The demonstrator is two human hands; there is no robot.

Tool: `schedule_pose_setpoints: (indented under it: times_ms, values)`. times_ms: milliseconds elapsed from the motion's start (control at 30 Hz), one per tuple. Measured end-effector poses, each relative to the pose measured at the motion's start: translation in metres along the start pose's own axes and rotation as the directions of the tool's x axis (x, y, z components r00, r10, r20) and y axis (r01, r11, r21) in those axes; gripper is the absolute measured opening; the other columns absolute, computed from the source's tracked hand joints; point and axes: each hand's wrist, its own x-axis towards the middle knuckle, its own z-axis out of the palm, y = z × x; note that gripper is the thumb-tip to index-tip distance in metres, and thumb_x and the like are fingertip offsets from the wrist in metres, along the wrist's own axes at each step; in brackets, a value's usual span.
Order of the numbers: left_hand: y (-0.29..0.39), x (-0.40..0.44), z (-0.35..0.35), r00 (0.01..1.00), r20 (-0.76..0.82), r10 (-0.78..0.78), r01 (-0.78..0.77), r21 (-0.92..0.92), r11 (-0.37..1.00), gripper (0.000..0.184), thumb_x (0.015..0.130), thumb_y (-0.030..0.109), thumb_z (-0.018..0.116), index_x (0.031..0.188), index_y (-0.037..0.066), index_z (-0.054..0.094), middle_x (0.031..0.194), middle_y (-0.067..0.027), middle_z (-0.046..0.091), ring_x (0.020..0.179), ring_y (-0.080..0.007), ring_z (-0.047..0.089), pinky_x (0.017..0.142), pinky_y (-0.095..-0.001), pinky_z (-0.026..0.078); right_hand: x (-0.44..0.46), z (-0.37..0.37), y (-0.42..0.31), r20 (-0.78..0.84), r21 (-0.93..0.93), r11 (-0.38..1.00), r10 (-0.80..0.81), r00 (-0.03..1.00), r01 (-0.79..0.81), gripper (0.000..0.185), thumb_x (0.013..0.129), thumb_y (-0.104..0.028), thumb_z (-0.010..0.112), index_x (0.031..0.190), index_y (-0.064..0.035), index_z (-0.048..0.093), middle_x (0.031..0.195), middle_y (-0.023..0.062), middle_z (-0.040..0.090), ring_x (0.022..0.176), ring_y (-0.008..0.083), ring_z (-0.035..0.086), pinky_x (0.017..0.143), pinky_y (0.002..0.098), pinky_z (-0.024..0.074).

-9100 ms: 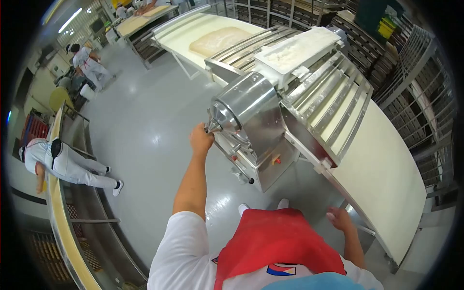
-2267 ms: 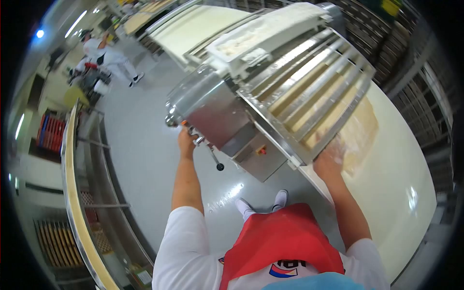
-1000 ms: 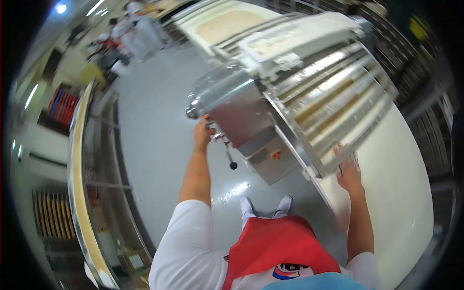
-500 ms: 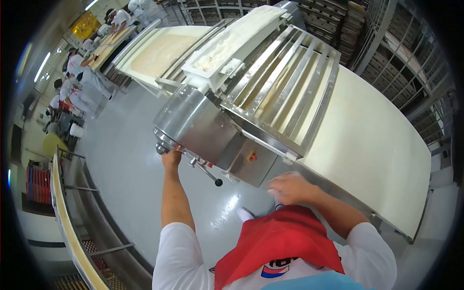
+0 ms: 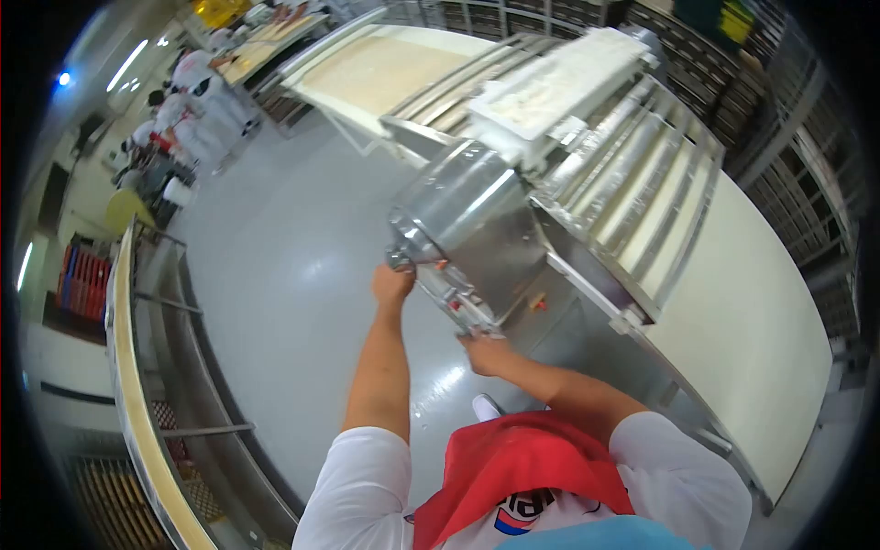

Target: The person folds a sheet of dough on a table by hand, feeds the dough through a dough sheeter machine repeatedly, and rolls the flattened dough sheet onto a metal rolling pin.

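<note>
A metal dough-rolling machine stands in front of me, its shiny cylindrical housing (image 5: 472,202) at the centre. My left hand (image 5: 394,282) is closed at the knob on the housing's near end; the fingers partly hide what they grip. Lower down, my right hand (image 5: 484,352) is at the lever on the machine's side, its fingers blurred. A wide sheet of dough (image 5: 380,71) lies flat on the far belt. White flour fills the tray (image 5: 561,84) on top. Slatted metal guards (image 5: 642,183) cover part of the near belt (image 5: 742,321).
On the left runs a long, curved bench (image 5: 128,385) with a metal frame. Several people in white work at the far left, near a table (image 5: 266,46). Metal racks (image 5: 807,165) stand behind the machine at the right. A red apron (image 5: 527,463) hangs over my front.
My right hand has moved from the near belt's edge to the lever on the machine's side. The dough is now wholly on the far belt. My left hand has stayed at the knob.
</note>
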Motion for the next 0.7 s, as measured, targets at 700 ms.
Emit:
schedule_pose_setpoints:
  times_ms: [700]
  values:
    - [0.022, -0.048, -0.006, 0.952, 0.213, 0.219, -0.264, 0.218, 0.940, 0.030, 0.078, 0.019, 0.061, 0.107, 0.018, 0.070, 0.100, -0.0132, 0.070, 0.090, -0.0356, 0.067, 0.075, -0.0480, 0.054, -0.009, 0.076, 0.066, 0.165, 0.107, 0.978, 0.161, 0.973, -0.180, 0.052, 0.087, -0.015, 0.054, 0.139, -0.0166, 0.049, 0.155, 0.0180, 0.026, 0.138, 0.0372, 0.037, 0.111, 0.0447, 0.0348]
